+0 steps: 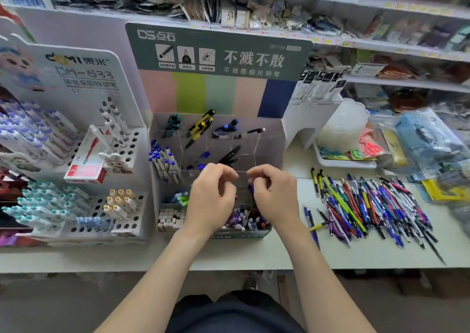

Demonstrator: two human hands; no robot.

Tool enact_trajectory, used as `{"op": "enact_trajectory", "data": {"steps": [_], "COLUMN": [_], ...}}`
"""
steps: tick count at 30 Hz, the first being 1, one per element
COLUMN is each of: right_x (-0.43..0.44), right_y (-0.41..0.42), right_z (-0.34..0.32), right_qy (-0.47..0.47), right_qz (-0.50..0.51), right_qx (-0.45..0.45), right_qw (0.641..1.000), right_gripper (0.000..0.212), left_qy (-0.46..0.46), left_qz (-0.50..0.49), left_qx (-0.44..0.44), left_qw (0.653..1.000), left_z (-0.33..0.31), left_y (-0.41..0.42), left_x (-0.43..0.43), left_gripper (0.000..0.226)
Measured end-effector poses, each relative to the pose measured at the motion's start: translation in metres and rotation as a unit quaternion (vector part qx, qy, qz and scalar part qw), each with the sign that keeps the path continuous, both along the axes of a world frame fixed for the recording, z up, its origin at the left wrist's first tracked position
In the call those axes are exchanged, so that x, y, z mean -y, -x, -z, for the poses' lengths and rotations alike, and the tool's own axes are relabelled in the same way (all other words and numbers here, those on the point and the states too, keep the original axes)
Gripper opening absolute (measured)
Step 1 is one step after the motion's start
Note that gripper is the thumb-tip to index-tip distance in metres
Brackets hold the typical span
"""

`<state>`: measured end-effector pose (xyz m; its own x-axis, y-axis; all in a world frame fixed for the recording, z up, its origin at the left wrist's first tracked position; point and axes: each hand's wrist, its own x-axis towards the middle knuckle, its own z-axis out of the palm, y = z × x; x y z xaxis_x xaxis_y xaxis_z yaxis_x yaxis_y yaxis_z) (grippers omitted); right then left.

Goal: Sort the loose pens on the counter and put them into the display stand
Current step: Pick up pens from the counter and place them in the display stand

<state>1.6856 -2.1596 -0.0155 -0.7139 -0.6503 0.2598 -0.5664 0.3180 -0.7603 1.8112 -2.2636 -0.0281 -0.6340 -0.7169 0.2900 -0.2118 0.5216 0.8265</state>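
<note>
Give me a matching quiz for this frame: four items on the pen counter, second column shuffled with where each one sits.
Things
1. loose pens
2. yellow-and-black pens
3. red-and-white box
4. blue-capped white pens

Places
A. lying on the perforated rack, left of the display stand
B. back row of the display stand
C. spread on the counter, right of the display stand
D. left compartment, middle row of the display stand

Pairs: 1-C, 2-B, 3-A, 4-D
</note>
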Motion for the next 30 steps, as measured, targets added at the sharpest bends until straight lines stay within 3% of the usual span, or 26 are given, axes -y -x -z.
{"op": "enact_trajectory", "data": {"steps": [5,10,13,18,21,25,30], "right_x": [-0.043,-0.094,-0.127,-0.181,-0.199,-0.219,-0.237], "right_y": [0.015,0.052,0.088,0.136,0.153,0.172,0.182], "right_z": [0.021,0.058,0.085,0.134,0.163,0.18,0.2], "right_qy": [-0.055,-0.087,-0.158,-0.271,-0.307,-0.37,-0.403], "right_qz": [0.051,0.158,0.191,0.18,0.16,0.172,0.123], "right_qx": [0.062,0.157,0.199,0.218,0.152,0.059,0.066], "right_qw": [0.995,0.971,0.948,0.92,0.926,0.911,0.905], "right_gripper": [0.033,0.029,0.025,0.026,0.024,0.036,0.058], "left_qy": [-0.059,-0.102,-0.137,-0.119,-0.106,-0.129,-0.15], "left_qz": [0.131,0.161,0.166,0.16,0.138,0.101,0.033], "left_qx": [0.12,0.145,0.143,0.285,0.378,0.467,0.517], "left_qw": [0.982,0.971,0.966,0.938,0.909,0.869,0.842], "left_z": [0.022,0.028,0.029,0.061,0.088,0.125,0.161], "left_y": [0.022,0.055,0.09,0.147,0.174,0.199,0.222], "left_x": [-0.034,-0.077,-0.105,-0.145,-0.162,-0.184,-0.206], "left_gripper": [0.021,0.022,0.021,0.021,0.026,0.056,0.092]}}
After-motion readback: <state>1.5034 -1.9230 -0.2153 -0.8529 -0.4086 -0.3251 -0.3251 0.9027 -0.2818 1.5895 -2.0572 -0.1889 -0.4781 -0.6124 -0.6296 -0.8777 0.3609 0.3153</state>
